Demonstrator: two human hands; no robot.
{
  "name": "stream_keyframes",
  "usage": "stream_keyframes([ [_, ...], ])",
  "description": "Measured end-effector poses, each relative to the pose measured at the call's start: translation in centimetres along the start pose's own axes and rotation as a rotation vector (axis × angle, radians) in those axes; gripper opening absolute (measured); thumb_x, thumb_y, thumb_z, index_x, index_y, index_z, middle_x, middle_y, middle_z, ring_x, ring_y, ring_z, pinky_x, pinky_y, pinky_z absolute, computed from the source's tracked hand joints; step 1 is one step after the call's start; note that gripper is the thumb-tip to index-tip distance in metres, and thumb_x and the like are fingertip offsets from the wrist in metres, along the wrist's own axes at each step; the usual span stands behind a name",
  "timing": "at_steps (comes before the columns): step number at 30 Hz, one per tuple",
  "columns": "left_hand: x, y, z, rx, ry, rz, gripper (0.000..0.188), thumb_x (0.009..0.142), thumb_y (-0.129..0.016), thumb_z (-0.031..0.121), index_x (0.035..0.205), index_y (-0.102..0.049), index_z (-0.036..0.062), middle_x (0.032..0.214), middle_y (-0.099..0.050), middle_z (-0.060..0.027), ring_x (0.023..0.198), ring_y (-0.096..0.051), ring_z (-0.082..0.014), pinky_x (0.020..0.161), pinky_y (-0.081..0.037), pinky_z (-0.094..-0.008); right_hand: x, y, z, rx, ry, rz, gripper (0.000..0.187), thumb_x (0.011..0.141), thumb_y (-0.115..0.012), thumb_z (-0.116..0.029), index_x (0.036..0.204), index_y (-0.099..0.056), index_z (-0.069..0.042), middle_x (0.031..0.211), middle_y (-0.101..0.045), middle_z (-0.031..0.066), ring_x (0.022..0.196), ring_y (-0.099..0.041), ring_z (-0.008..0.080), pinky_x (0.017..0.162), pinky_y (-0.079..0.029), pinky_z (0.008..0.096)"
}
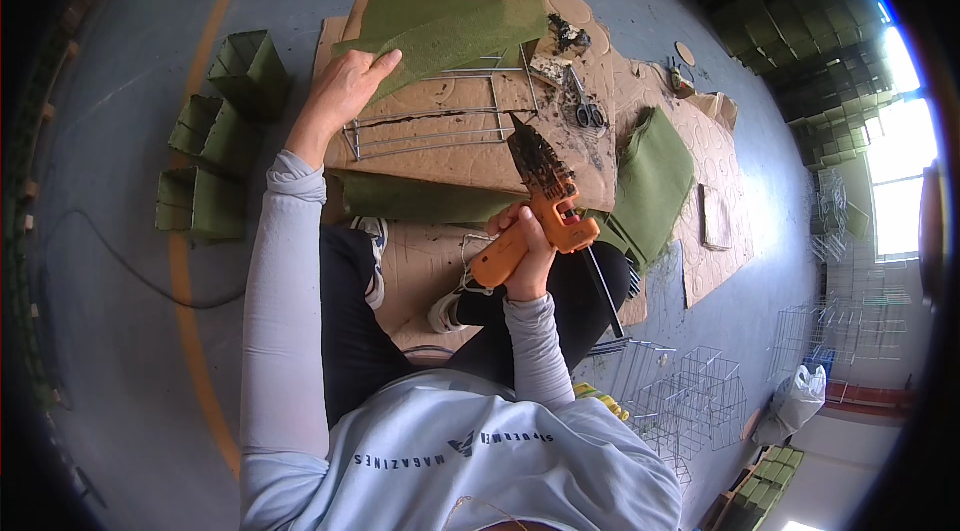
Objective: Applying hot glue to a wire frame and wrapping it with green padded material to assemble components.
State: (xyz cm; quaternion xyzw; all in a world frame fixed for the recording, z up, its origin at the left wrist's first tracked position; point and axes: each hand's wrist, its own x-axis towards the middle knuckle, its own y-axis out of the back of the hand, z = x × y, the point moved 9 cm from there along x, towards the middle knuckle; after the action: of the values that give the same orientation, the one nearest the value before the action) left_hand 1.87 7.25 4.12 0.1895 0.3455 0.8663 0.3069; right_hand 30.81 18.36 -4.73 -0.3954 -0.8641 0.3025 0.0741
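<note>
My right hand [532, 253] is wrapped round an orange hot glue gun [503, 254], its nozzle coated in black glue. A long black glue stick [604, 293] sticks out of the gun's rear end. My left hand [350, 96] pinches the lower left edge of a green fabric-like sheet [430, 56], raised slightly over a wire frame [432, 144]. The frame lies on a cardboard-topped work surface [570, 171], with a line of black glue along one wire. The sheet hides the frame's far part. Another green sheet [430, 3] lies behind it.
Black-handled scissors [588, 113] and a glue-smeared block [553, 66] lie right of the frame. Folded green sheets [652, 181] are stacked farther right. Open green boxes [245, 71] stand on the floor at left. Wire frames [690, 401] are piled at lower right. A cable [130, 266] crosses the left floor.
</note>
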Motion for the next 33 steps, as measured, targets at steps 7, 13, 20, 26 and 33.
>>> stream_keyframes([
  [7, 0.0, 0.2, 0.3, 0.001, -0.005, 0.025, 0.065, 0.091, -0.046, 0.051, 0.057, -0.040, -0.0034, 0.050, -0.033, -0.0130, 0.048, -0.037, -0.0213, 0.053, -0.036, -0.0410, -0.6, -1.4, 0.2, 0.017, -0.010, 0.011, 0.017, 0.083, -0.057, -0.011, 0.093, -0.049, 0.000, 0.070, -0.050, 0.0084, 0.064, -0.053, 0.0206, 0.060, -0.045, 0.0328],
  [13, -0.1, 0.1, 0.0, -0.012, 0.001, 0.011, 0.065, 0.091, -0.046, 0.052, 0.056, -0.040, -0.0031, 0.050, -0.034, -0.0130, 0.049, -0.038, -0.0213, 0.053, -0.036, -0.0411, -0.2, -0.3, 0.3, 0.022, 0.007, 0.029, 0.015, 0.084, -0.057, -0.012, 0.089, -0.050, 0.000, 0.071, -0.051, 0.0084, 0.063, -0.053, 0.0209, 0.059, -0.045, 0.0329],
  [20, 0.0, 0.1, 0.1, -0.012, -0.002, 0.018, 0.066, 0.091, -0.046, 0.052, 0.056, -0.040, -0.0036, 0.050, -0.034, -0.0141, 0.049, -0.038, -0.0224, 0.054, -0.036, -0.0413, -0.6, -1.9, 0.2, -0.006, -0.015, 0.003, 0.015, 0.085, -0.056, -0.013, 0.090, -0.050, -0.001, 0.071, -0.050, 0.0079, 0.064, -0.053, 0.0209, 0.060, -0.044, 0.0325],
  [26, -0.1, 0.2, 0.2, -0.006, -0.003, 0.018, 0.066, 0.091, -0.047, 0.052, 0.057, -0.040, -0.0040, 0.050, -0.033, -0.0150, 0.049, -0.037, -0.0230, 0.053, -0.036, -0.0415, -0.9, -2.2, 0.9, 0.033, -0.043, -0.050, 0.016, 0.085, -0.056, -0.012, 0.095, -0.049, -0.001, 0.073, -0.051, 0.0078, 0.066, -0.053, 0.0203, 0.061, -0.045, 0.0323],
  [33, -0.2, 0.1, 0.3, -0.015, 0.002, 0.006, 0.064, 0.091, -0.047, 0.049, 0.058, -0.040, -0.0042, 0.050, -0.034, -0.0146, 0.048, -0.036, -0.0225, 0.052, -0.036, -0.0414, 0.0, -0.2, 0.8, 0.068, -0.012, 0.004, 0.013, 0.084, -0.056, -0.008, 0.092, -0.048, -0.002, 0.075, -0.050, 0.0080, 0.066, -0.051, 0.0184, 0.059, -0.046, 0.0330],
])
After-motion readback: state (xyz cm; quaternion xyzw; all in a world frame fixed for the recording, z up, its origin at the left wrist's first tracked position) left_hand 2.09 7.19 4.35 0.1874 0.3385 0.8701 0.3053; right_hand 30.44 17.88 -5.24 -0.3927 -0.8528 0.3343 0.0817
